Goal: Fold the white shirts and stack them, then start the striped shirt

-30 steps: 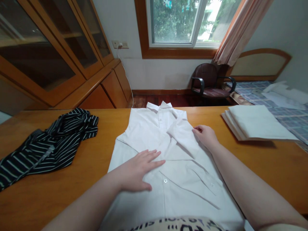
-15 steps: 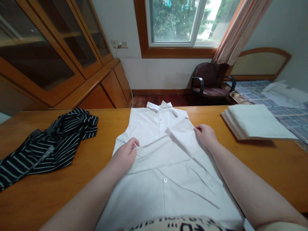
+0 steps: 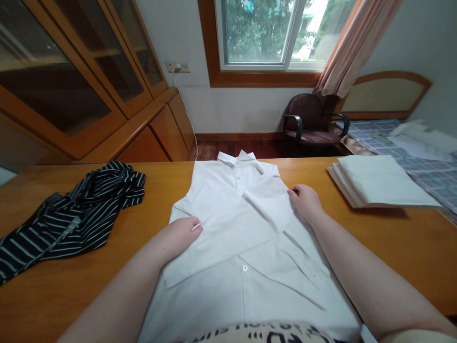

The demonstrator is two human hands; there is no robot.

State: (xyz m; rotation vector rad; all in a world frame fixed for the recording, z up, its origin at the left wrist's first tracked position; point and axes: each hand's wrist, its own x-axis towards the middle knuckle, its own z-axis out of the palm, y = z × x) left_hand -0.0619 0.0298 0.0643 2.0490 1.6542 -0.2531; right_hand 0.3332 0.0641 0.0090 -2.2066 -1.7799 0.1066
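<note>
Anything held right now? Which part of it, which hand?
White shirt: the left hand pinches cloth toward its left side. The right hand is at its right edge; whether it grips there is unclear.

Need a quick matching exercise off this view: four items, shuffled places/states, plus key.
Column 1
1. White shirt
2. Striped garment
3. Armchair
4. Left hand

Column 2
A. Beyond the table, near the pink curtain
B. Pinching white fabric
C. Laid out, collar toward the window
D. Crumpled on the left part of the table

Pairs: 1-C, 2-D, 3-A, 4-B
</note>
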